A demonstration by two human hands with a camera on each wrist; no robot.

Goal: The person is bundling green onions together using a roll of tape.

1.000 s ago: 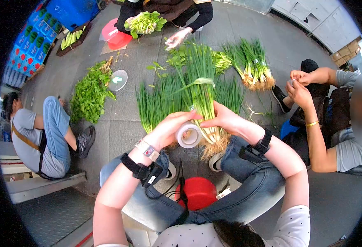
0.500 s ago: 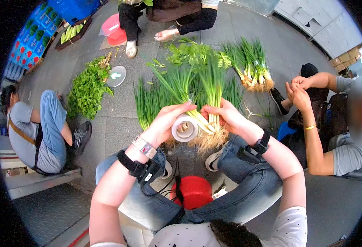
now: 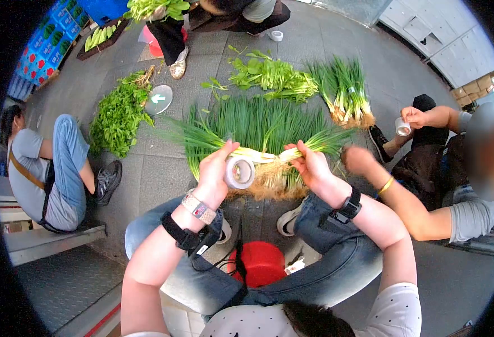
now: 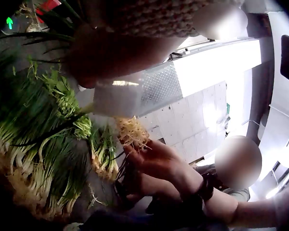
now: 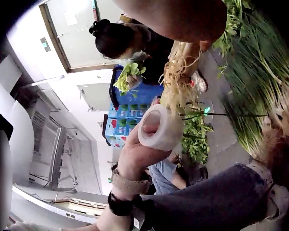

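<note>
In the head view my left hand (image 3: 213, 171) grips some spring onions (image 3: 246, 153), their green tops pointing left. A roll of clear tape (image 3: 239, 185) hangs about the fingers of that hand; the right wrist view shows the tape roll (image 5: 172, 132) looped over them. My right hand (image 3: 314, 168) holds other spring onions (image 3: 317, 141), tops pointing right. Between the hands, the white root ends of both portions meet and overlap. Pale stringy roots (image 5: 180, 89) dangle there. Below and beyond lies a wide row of spring onions (image 3: 264, 121) on the floor.
Beyond the row lie leafy greens (image 3: 275, 78) and tied spring onions (image 3: 351, 98); a leafy heap (image 3: 118, 121) is at left. A red bucket (image 3: 261, 264) stands between my legs. A person at right holds another tape roll (image 3: 402, 127). Others are at left and far side.
One upright bunch has been parted into two portions, now tilted outward left and right. My hands have moved apart. The person across has shifted left; the one at right now shows a tape roll.
</note>
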